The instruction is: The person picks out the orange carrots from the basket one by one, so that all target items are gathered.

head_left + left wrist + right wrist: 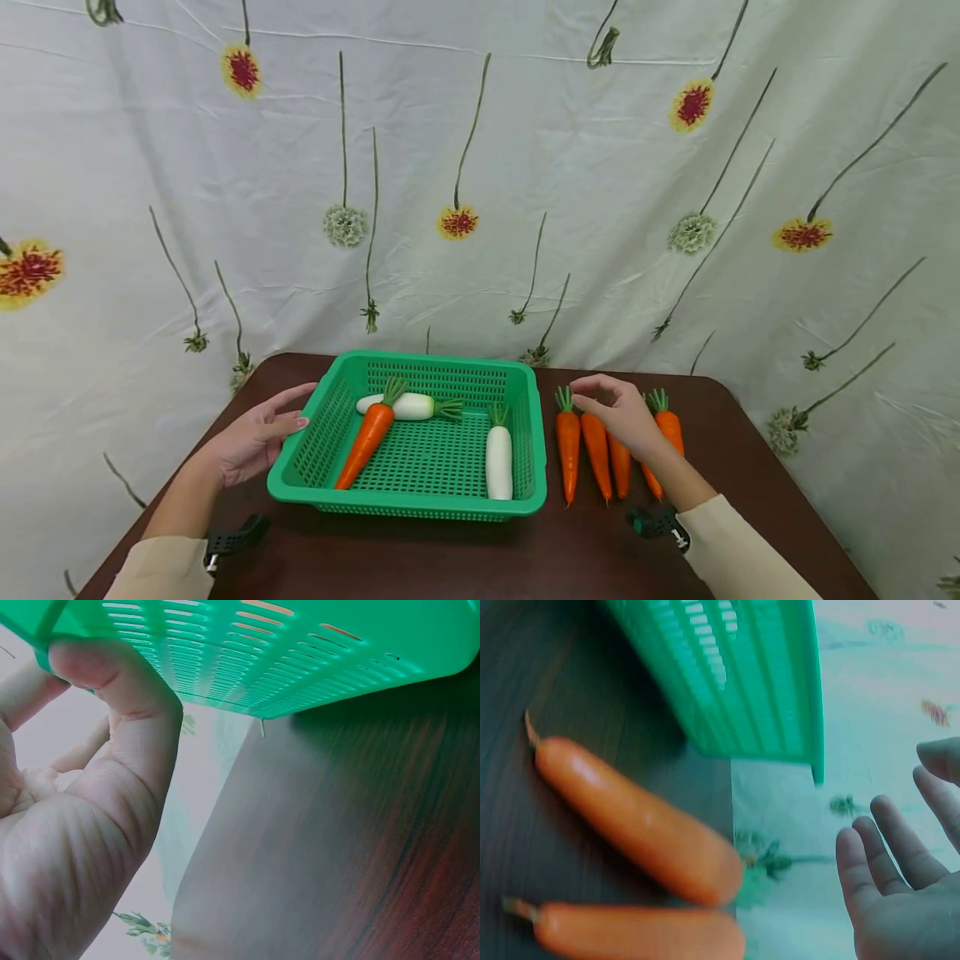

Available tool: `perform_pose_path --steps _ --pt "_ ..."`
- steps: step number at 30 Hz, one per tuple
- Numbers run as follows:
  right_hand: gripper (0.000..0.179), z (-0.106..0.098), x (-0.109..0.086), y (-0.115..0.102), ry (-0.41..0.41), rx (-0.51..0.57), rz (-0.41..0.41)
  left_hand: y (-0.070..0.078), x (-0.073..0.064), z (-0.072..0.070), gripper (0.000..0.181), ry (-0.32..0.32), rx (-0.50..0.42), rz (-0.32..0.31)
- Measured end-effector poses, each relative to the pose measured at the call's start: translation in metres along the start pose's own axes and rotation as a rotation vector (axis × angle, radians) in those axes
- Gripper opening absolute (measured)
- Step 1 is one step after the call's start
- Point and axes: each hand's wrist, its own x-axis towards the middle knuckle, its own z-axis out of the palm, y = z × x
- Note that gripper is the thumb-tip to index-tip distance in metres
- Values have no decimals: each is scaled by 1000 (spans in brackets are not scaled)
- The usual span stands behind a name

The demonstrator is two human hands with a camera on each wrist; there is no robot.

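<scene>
A green slotted basket (408, 507) holds one carrot (367, 442) and two white radishes, one lying across the back (408, 406) and one along the right side (498, 462). At the basket's left rim is my left hand (258, 433), thumb and index fingertip touching it, the other fingers loosely bent. My right hand (618, 417) hovers above several carrots (568, 450) lined up right of the basket. Its fingers are gently curved and hold nothing. Two of those carrots (641, 817) show in the right wrist view, apart from the hand (900, 885).
The dark wooden table (450, 558) ends close behind the basket. A pale flower-printed cloth (420, 283) hangs behind and beside it. Both wrists wear black straps (236, 537).
</scene>
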Motion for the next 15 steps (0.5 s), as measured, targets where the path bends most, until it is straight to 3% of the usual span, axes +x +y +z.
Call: perform_pose_path --steps 6,15 --pt "29 24 5 -12 -118 11 -18 0 -1 0 69 -10 -15 7" --pt "37 48 15 -37 -278 73 29 0 -1 1 69 -9 -14 12"
